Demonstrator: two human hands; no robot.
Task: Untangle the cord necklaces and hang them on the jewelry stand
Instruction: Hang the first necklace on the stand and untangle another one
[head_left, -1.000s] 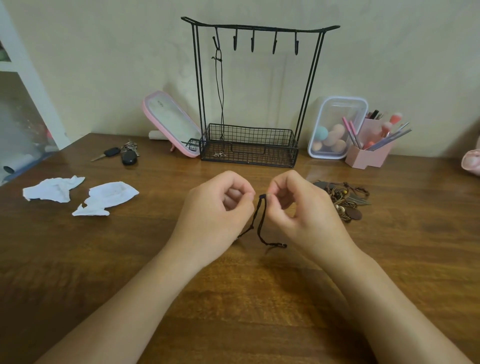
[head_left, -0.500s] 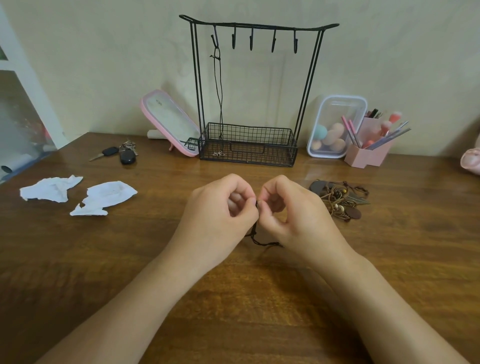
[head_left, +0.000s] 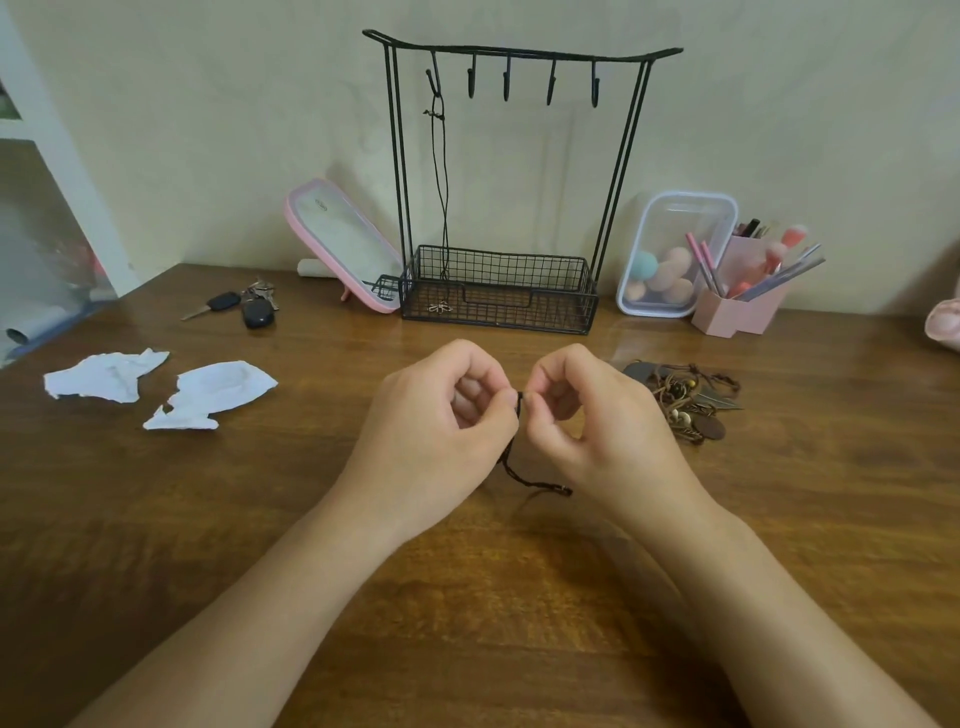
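Both hands, left hand (head_left: 441, 415) and right hand (head_left: 597, 421), pinch dark cord (head_left: 519, 475); knot hidden between fingertips.

Jewelry stand (head_left: 519, 306): black wire, upright, five hooks, mesh basket at base.
Hung necklace (head_left: 443, 182): black cord, straight down from leftmost hook, pendant in basket.
Held cord (head_left: 530, 483): dark, thin, pinched between left hand (head_left: 441, 421) and right hand (head_left: 608, 421), loose tail trailing down-right.
Tangled pile (head_left: 685, 402): brown cords, beads, pendants, heaped just beside right hand.

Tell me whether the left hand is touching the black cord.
Touching. The head view shows the left hand pinching the black cord, with the right hand pinching it alongside.
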